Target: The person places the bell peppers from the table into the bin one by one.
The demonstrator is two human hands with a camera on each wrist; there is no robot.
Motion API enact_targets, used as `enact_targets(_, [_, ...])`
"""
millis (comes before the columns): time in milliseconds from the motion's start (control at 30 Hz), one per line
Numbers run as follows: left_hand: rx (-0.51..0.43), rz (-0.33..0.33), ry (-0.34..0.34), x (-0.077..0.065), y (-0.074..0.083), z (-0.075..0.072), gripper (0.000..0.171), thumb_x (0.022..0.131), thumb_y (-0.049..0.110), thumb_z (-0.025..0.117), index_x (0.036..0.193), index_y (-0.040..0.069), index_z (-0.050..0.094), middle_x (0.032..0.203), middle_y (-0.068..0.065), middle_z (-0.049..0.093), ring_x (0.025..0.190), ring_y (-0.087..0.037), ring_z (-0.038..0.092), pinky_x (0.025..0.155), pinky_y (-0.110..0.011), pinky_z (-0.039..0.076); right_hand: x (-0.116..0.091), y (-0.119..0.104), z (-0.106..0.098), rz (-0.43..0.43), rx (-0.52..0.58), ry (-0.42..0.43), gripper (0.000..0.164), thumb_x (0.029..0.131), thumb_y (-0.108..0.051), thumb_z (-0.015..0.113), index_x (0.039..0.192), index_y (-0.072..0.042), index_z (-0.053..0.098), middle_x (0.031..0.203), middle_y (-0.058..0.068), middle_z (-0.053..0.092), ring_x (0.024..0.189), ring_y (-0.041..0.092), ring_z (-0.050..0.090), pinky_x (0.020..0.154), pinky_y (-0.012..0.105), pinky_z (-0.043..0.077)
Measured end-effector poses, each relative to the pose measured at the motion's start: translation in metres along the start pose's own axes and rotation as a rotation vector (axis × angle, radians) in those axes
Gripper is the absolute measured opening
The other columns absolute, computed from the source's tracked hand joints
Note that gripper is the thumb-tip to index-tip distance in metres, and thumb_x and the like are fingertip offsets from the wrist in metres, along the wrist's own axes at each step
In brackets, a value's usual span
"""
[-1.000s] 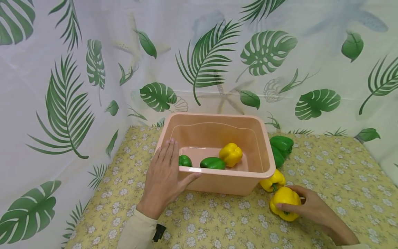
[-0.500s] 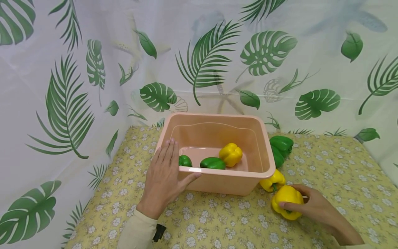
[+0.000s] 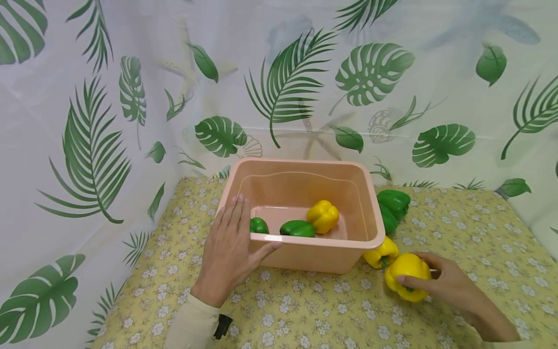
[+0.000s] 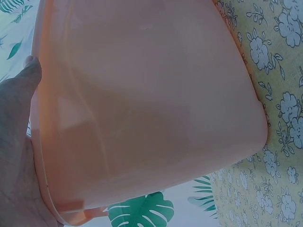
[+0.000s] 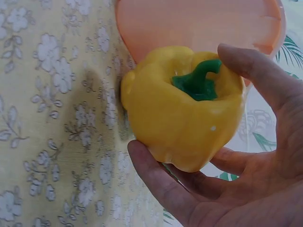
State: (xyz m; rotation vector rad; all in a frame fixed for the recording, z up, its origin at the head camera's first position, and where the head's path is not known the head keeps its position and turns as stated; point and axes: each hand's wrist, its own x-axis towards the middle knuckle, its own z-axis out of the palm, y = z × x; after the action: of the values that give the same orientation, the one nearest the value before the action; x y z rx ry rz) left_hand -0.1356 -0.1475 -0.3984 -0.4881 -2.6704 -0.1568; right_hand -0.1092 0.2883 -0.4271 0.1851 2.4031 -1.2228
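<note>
Pepper point(image 3: 409, 274) in right grip point(image 3: 453, 286) partly hides another yellow pepper point(image 3: 379, 253).

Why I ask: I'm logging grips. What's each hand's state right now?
Left hand: open, resting on the rectangular pink plastic bin.
Right hand: holding a rounded, glossy yellow bell pepper.

Access to the bin point(image 3: 305, 254) from above is free. Left hand point(image 3: 228, 247) obstructs the near-left corner; the right wall point(image 3: 361, 208) bars low entry.

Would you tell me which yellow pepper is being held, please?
The rightmost yellow pepper, gripped by the right hand; the second yellow pepper is inside the pink bin, the third yellow pepper outside it.
</note>
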Motion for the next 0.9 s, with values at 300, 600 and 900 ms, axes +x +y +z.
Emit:
enact_targets(300, [-0.001,0.000,-0.001,0.000,0.000,0.000,0.111,0.092,0.083,0.027,0.158,-0.006,0.022,0.164,-0.021,0.022,0.152,-0.032,0.022,0.126,-0.045,0.017,-0.005,-0.007,-0.004,-0.041,0.019,0.034,0.089,0.098,-0.045,0.066,0.155,0.009,0.024,0.146,0.034,0.040,0.114,0.036,0.059,0.085,0.043,0.059])
enact_targets(600, [-0.006,0.003,-0.001,0.000,-0.001,0.000,0.111,0.092,0.083,0.026,0.158,-0.006,0.022,0.164,-0.021,0.021,0.153,-0.032,0.021,0.126,-0.045,0.016,-0.006,-0.018,-0.007,-0.073,-0.001,0.103,0.089,0.098,-0.047,0.065,0.155,0.009,0.025,0.145,0.034,0.041,0.115,0.039,0.058,0.084,0.042,0.059])
enact_targets(900, [-0.010,0.002,-0.008,0.000,0.000,-0.001,0.111,0.092,0.083,0.023,0.158,-0.006,0.021,0.164,-0.021,0.020,0.153,-0.032,0.022,0.126,-0.045,0.016,-0.004,-0.025,-0.012,-0.102,0.010,0.152,0.089,0.099,-0.049,0.063,0.155,0.009,0.025,0.146,0.033,0.040,0.117,0.040,0.056,0.081,0.038,0.058])
